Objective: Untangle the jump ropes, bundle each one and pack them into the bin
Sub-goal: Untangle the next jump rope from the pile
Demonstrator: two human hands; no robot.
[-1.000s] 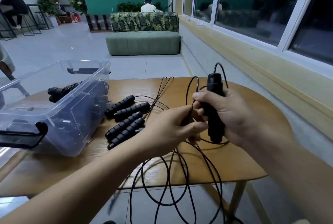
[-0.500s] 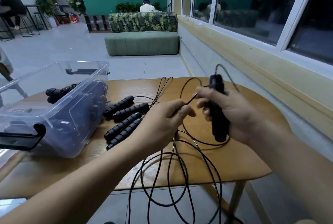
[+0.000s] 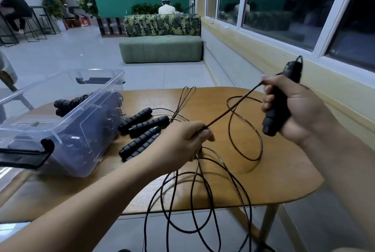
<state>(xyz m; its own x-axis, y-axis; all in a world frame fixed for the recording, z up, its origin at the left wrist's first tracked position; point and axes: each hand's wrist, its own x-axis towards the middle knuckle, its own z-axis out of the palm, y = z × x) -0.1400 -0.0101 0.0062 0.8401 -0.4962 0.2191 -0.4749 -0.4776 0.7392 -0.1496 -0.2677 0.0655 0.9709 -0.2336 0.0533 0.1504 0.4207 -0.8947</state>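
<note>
head view; table work, mid-task. right grip (image 3: 300,109) clenched round a black foam handle (image 3: 277,107), held upright above the far right of the table (image 3: 280,180); cord leaves the handle's top end. left grip (image 3: 182,144) pinches the thin black cord (image 3: 233,105) between thumb and curled fingers, low over the table's middle; one stretch runs straight and taut from there up to the right grip's fingertips. below the left grip the rest of this rope falls in several loose loops (image 3: 203,201); one lies on the table, most hang past the near edge toward the floor; whether they cross in a real knot i cannot tell.

done, by the look of it: clear plastic bin (image 3: 95,142) at the left of the table already holds at least one dark bundled rope (image 3: 67,104), handle ends showing near the far side; the count inside is unclear through the wall.

left to do: four handles (image 3: 142,130) lie side by side just beside the bin, their cords trailing toward the far edge, unbundled; likely two ropes there, plus the one in hand.

judgement: early to middle of the job; the rope in hand is being drawn out straight and is not yet coiled; it needs bundling and dropping in the bin, then the same for the pair on the table.
</note>
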